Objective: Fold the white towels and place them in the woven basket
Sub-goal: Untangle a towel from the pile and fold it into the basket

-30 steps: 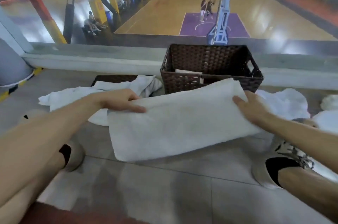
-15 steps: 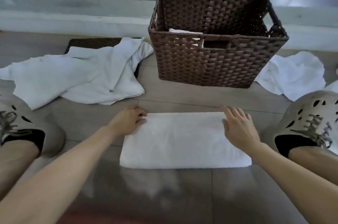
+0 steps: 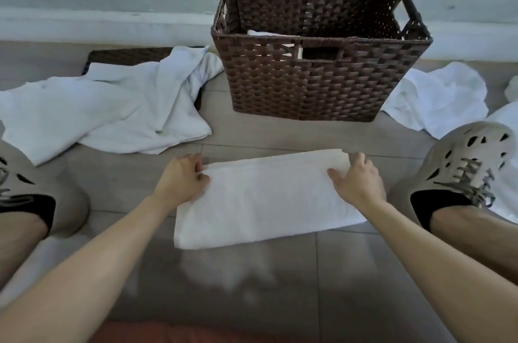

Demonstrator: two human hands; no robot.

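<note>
A folded white towel (image 3: 269, 198) lies on the grey tiled floor between my feet. My left hand (image 3: 182, 177) grips its far left corner, thumb on top and fingers curled over the edge. At the far right corner my right hand (image 3: 357, 178) grips the stacked layers the same way. The dark brown woven basket (image 3: 316, 82) stands just beyond the towel. A folded white towel (image 3: 260, 33) shows inside it at the left. Loose white towels (image 3: 106, 107) lie crumpled to the left of the basket, and more loose towels (image 3: 440, 96) lie to its right.
My two beige perforated shoes (image 3: 465, 166) flank the towel, the left shoe (image 3: 30, 197) at the frame's left. A flat dark woven lid (image 3: 126, 56) lies under the left pile. A low grey ledge (image 3: 112, 17) runs behind the basket.
The towel came down from the air onto the floor. Both hands then shifted from resting on its far corners to gripping them, and the towel now sits slightly skewed.
</note>
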